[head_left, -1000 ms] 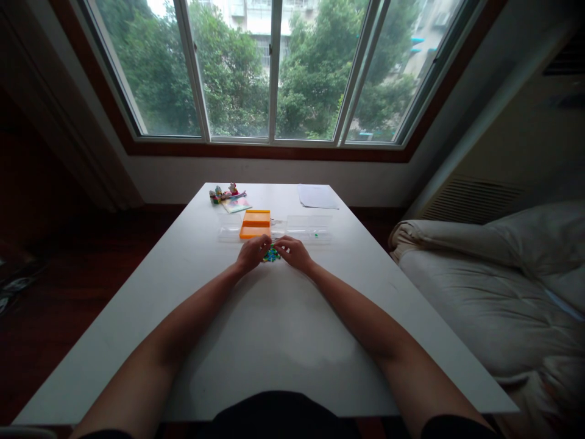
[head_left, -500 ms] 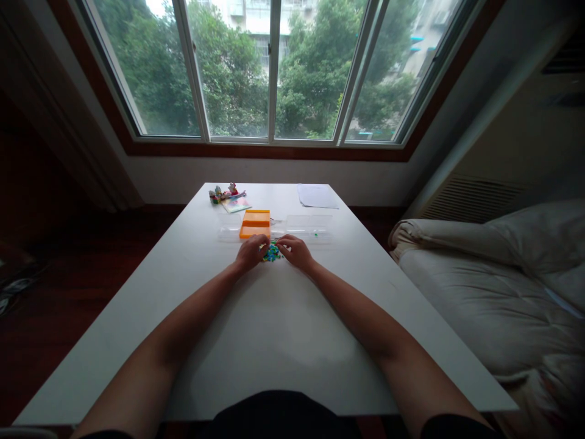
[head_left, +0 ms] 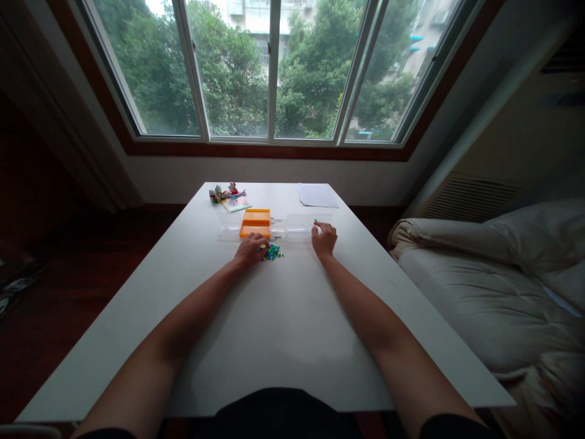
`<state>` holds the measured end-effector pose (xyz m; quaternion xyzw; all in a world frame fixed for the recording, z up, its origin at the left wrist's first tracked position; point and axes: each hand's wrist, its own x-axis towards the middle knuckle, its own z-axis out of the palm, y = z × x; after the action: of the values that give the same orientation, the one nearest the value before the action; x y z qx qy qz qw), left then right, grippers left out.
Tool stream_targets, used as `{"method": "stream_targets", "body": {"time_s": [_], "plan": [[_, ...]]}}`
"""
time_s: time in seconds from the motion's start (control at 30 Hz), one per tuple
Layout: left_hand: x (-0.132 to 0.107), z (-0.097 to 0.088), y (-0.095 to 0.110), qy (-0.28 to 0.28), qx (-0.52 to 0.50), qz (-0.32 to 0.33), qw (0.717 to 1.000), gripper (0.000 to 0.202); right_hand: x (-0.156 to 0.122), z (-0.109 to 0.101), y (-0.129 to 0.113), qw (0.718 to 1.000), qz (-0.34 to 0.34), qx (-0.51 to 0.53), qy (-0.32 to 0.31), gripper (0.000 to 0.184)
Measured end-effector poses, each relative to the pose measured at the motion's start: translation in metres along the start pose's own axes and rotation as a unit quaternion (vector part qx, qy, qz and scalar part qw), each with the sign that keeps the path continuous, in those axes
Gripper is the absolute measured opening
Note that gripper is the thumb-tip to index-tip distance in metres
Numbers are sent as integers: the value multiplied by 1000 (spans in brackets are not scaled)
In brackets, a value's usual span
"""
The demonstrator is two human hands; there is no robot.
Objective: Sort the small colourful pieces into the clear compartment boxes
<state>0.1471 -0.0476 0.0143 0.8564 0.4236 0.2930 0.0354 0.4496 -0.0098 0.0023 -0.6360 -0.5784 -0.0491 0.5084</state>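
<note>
Small coloured pieces (head_left: 273, 252), mostly blue, green and yellow, are gathered in a loose pile on the white counter (head_left: 274, 329), just on the near side of an opened orange case (head_left: 255, 231). The right hand (head_left: 324, 239) has been carried away from the pile, beside which both hands were placed half a second earlier, and is now held at the right clear container (head_left: 298, 224). A small green piece (head_left: 315, 221) is seen at the tips of its fingers; the thumb and forefinger are slightly parted, and whether the piece is pinched there or merely lies beyond them cannot be told. The left hand (head_left: 250, 249) has been kept at the left edge of the pile, its fingers loosely curled; a touch of yellow is seen beside them, but whether anything is gripped cannot be made out. By this shift the right side of the pile is uncovered, and a stray piece or two is exposed just beside it. The work is therefore judged to be divided between two sites, pile and container, with the bulk of the pieces lying on the counter. A second clear container (head_left: 228, 225) is set to the left of the orange case. Toward the far edge, toy figures (head_left: 217, 195) and a pale card (head_left: 237, 204) are placed at left, and white sheets (head_left: 316, 195) at right.
</note>
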Motion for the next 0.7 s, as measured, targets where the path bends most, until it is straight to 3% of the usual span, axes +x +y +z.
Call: {"method": "stream_targets", "body": {"time_s": [0.1,0.23,0.5,0.7], "plan": [[0,-1,0,-4,5,9,1000,21,-2,4,1,1000,13,-20,6,29],[0,-1,1,-12,9,14,1000,20,-6,7,-4,999,-32,1,-6,24],[0,-5,5,-24,33,8,999,11,-21,8,-29,975,-166,73,-127,16],[0,-7,4,-16,57,-16,998,15,-27,5,-41,957,-215,94,-169,13]]}}
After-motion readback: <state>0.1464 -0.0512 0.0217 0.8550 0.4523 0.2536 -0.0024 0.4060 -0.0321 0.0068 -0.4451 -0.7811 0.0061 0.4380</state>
